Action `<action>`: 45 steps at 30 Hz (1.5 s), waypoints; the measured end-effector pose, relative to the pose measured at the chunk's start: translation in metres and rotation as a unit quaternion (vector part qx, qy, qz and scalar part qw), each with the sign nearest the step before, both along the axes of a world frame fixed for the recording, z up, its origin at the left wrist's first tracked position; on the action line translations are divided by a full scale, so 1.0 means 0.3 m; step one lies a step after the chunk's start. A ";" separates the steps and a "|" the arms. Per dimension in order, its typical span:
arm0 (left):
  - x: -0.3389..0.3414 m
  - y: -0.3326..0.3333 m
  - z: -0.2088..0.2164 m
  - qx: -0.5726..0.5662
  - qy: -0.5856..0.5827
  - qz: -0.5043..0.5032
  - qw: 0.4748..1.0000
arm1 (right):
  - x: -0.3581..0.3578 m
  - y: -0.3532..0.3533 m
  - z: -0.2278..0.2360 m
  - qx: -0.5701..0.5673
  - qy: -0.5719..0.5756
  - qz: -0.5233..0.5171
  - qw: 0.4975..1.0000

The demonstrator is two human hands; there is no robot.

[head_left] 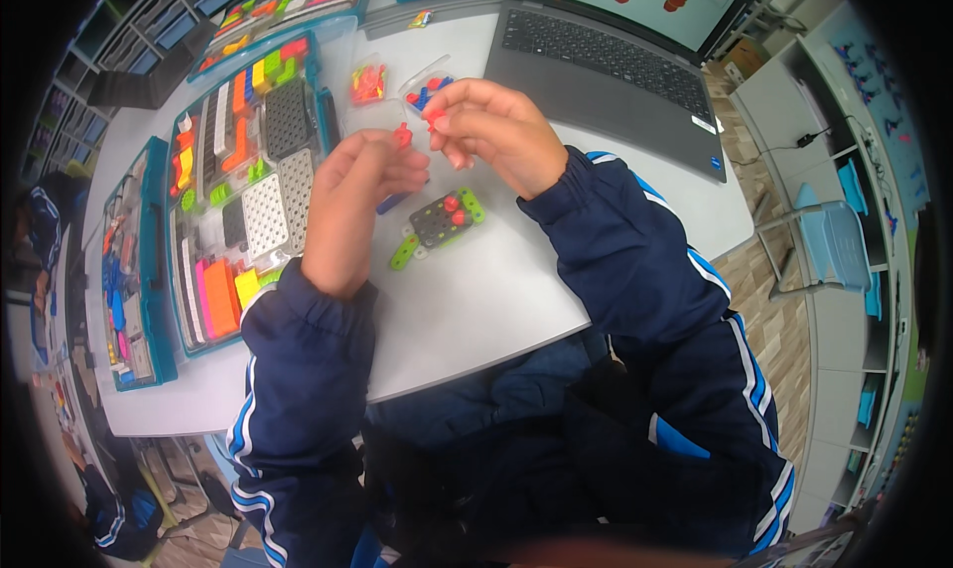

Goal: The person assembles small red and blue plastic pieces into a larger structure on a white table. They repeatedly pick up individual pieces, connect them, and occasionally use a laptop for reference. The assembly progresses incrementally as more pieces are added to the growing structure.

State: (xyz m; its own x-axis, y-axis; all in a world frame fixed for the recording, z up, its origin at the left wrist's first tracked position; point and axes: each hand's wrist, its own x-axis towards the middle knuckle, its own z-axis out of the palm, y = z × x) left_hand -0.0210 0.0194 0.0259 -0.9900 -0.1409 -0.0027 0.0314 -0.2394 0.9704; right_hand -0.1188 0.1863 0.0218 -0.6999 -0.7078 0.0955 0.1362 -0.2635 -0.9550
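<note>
Above the white table, my left hand (359, 183) pinches a small red plastic piece (403, 135) between its fingertips. Close beside it, my right hand (501, 131) grips another small red piece (434, 118), partly covered by thumb and fingers. The two pieces are apart. Below my hands lies a small building-kit assembly (437, 222): a dark grey perforated plate with bright green parts at its ends and red pegs on top. A blue part (391, 203) shows partly from under my left hand.
Open teal cases of building parts (260, 196) stand left, with a further case (139, 270) at the table's left edge. Small clear boxes hold red-yellow pieces (368, 83) and blue-red pieces (425, 95). A laptop (606, 91) sits back right; a light-blue chair (832, 245) stands beyond the table.
</note>
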 end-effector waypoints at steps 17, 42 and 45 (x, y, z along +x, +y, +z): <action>-0.001 0.008 0.005 0.007 0.019 0.033 0.999 | -0.004 -0.002 -0.009 0.013 0.041 0.005 0.999; -0.008 0.008 0.001 0.082 -0.005 -0.045 0.996 | -0.007 -0.020 -0.049 0.005 0.136 -0.047 0.990; -0.008 0.008 0.003 0.088 -0.009 -0.042 0.995 | -0.014 -0.021 -0.061 0.023 0.157 -0.059 0.986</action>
State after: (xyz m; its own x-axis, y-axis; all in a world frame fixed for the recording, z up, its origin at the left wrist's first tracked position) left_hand -0.0233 0.0217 0.0267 -0.9978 -0.0532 -0.0389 -0.0139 -0.4076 0.9131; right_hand -0.1231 0.1800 0.0035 -0.7181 -0.6326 0.2902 -0.1974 -0.2147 -0.9565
